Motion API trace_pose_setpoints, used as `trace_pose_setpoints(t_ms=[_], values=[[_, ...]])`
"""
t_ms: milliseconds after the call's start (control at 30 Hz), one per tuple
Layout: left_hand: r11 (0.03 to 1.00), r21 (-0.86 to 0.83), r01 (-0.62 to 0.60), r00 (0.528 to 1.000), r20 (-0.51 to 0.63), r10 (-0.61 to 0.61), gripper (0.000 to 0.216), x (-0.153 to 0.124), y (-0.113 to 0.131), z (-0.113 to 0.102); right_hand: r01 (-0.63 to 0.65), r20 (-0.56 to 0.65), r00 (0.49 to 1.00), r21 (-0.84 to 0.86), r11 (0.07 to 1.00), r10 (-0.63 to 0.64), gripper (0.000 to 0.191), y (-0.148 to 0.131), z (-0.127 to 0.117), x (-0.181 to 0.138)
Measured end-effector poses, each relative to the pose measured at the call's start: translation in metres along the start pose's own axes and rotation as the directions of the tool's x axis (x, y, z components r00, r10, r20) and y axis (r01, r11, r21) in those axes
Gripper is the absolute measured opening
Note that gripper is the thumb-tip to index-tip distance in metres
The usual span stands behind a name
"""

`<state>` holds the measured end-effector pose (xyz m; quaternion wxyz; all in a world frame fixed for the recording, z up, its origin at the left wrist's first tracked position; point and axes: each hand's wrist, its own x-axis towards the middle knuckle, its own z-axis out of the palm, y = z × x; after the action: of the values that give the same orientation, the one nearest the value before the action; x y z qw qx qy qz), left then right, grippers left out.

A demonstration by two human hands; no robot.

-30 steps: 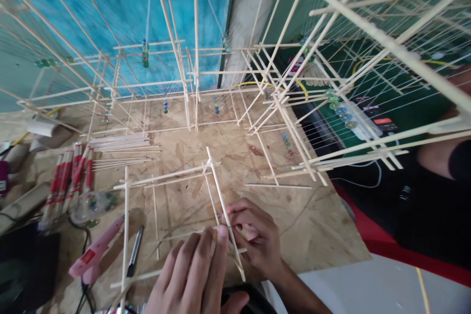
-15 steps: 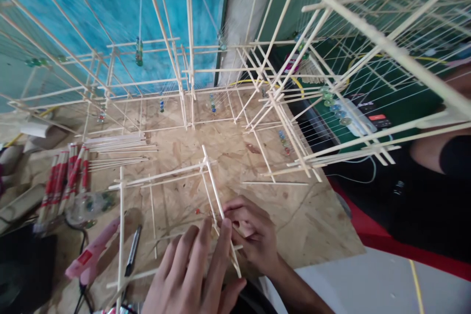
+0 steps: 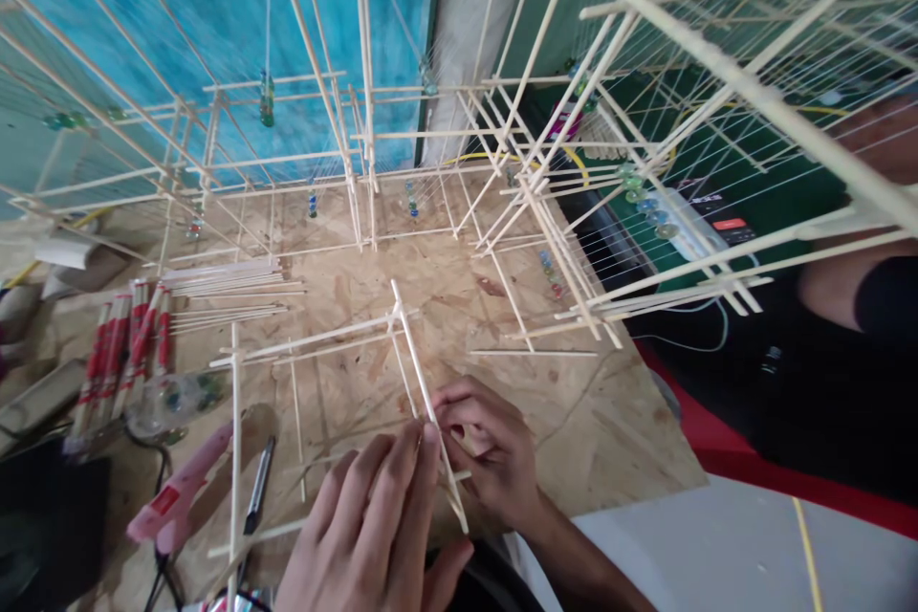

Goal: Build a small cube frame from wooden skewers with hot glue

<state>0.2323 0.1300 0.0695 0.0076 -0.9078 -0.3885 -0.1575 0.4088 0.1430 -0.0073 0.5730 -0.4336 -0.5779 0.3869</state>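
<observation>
A small frame of thin wooden sticks (image 3: 316,339) stands before me. Along its right side runs a pale stick (image 3: 414,354), slanting toward me. My left hand (image 3: 365,521) reaches over the near part of the frame, fingers stretched and close together, fingertips beside the stick and thumb lower down. From the right, my right hand (image 3: 491,449) has curled fingers pinched close against the same stick; what lies between the fingertips is hidden. A short crosspiece shows between the hands.
A larger stick lattice (image 3: 365,115) strung with threads and glass marbles (image 3: 267,100) rises behind and right. At left lie a pink glue gun (image 3: 179,488), a utility knife (image 3: 259,488), red-wrapped stick bundles (image 3: 119,344) and loose sticks (image 3: 229,287). Another person's arm (image 3: 836,292) shows at far right.
My left fingertips have shifted slightly left off the top of the stick and drawn closer together. A small red spot left of the stick no longer shows. My right hand keeps its pinch.
</observation>
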Motion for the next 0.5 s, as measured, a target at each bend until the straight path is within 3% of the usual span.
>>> trace_pose_setpoints(t_ms=[500], values=[[0.999,-0.004,-0.035,0.999,0.025,0.035,0.049,0.0044,-0.0059,-0.0068,-0.04,0.002,0.999,-0.007,0.999,0.04,0.007,0.0027,0.0004,-0.0034]])
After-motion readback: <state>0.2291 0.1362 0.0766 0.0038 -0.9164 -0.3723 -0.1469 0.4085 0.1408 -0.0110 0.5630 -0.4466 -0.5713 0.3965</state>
